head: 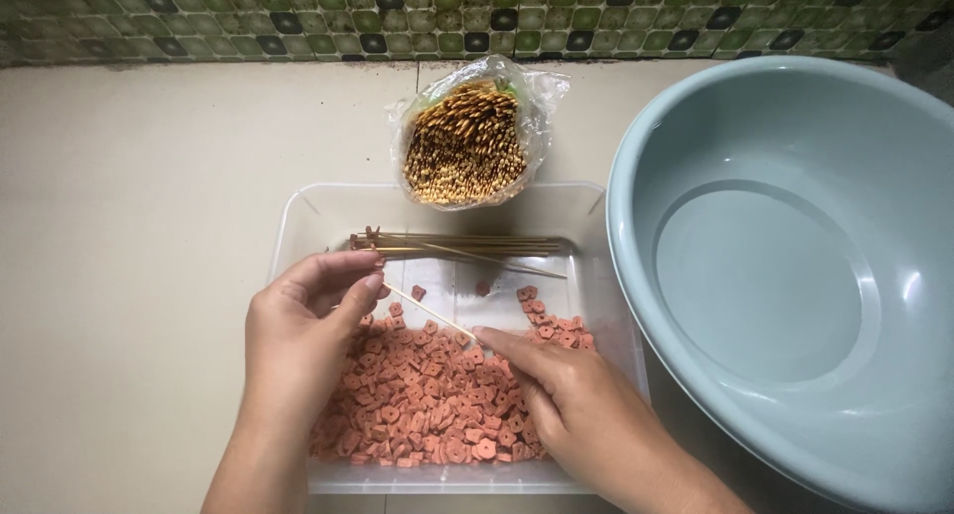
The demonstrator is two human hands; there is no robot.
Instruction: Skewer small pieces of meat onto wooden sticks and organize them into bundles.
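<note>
Beige floor [129, 226] w/ clear tray [298, 216], grey-blue basin [636, 156]; green mosaic wall [199, 12] behind.

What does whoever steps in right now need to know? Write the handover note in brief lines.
Left hand: fingers pinch one end of a thin wooden skewer.
Right hand: fingers at the skewer's other end, resting on the heap of pink sausage pieces.
Clear tray holds the heap, plus a row of skewers at its far side.
Bag of spare skewers stands behind the tray; grey basin sits right.
Done: none visibly threaded.
Left: the heap.
</note>
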